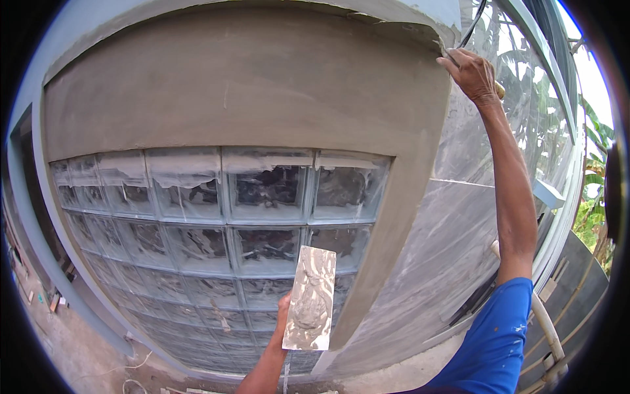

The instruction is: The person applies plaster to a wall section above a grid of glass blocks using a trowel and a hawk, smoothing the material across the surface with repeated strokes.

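Raised at the upper right corner of the grey plastered band (236, 79) is my right hand (475, 77), closed on a tool with a yellowish wooden handle (500, 90), probably a trowel. Its thin blade meets the band's rough upper edge, partly hidden by my fingers. Low in the middle, my left hand (283, 305) grips a rectangular board (308, 299) smeared with wet grey plaster, held in front of the glass block panel (266, 253). The top row of blocks carries pale smears.
Right of the panel is a wall under clear plastic sheeting (420, 243), with a pale pipe (552, 328) and dark panel (577, 289) beyond. Plants (594, 138) show outside. At left are a grey frame (29, 197) and a floor (79, 354) with cables and debris.
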Available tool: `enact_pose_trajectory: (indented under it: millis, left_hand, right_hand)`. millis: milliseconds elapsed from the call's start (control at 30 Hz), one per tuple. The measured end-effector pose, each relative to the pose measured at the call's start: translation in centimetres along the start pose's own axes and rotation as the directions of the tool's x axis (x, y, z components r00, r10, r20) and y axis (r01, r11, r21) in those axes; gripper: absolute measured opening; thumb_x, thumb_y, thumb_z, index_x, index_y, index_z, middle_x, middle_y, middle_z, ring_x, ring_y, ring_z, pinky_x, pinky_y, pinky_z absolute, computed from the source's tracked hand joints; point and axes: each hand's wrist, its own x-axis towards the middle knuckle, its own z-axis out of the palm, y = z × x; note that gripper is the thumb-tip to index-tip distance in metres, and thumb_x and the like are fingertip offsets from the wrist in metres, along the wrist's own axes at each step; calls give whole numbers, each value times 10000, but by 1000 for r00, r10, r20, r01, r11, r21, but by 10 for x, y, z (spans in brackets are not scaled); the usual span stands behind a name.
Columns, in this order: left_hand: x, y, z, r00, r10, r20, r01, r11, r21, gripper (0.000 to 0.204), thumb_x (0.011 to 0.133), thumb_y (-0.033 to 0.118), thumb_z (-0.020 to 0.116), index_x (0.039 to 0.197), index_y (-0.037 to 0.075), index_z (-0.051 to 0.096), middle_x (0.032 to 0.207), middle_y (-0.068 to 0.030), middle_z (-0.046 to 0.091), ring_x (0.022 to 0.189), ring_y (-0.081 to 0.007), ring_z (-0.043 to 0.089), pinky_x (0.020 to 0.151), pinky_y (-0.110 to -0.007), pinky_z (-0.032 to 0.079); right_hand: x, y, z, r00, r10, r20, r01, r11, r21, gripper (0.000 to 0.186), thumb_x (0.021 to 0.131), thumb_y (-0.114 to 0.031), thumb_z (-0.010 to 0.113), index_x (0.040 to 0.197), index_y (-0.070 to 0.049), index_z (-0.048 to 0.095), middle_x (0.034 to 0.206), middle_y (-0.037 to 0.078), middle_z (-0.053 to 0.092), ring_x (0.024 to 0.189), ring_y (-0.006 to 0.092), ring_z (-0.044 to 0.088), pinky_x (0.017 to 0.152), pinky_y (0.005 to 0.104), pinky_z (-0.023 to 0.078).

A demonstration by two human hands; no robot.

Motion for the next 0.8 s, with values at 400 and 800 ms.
enact_pose_trajectory:
  millis: [400,800]
  left_hand:
    - [3,-2,-7,1000,-11,20,12,999,-35,291,918,163,408,1079,-26,561,921,-148,641,732,-252,669,619,-377,592]
    - [6,-6,-11,1000,-15,10,16,997,-77,273,904,122,425,1069,-49,559,912,-155,641,734,-270,671,618,-382,597]
  right_hand:
    - [42,-35,0,994,-75,-75,77,997,16,351,833,-401,581,754,-62,627,709,96,627,704,294,630,659,418,504]
    - [50,-37,-18,996,11,94,-9,1000,-14,328,828,-377,593,804,-55,653,765,141,640,726,313,631,701,439,490]
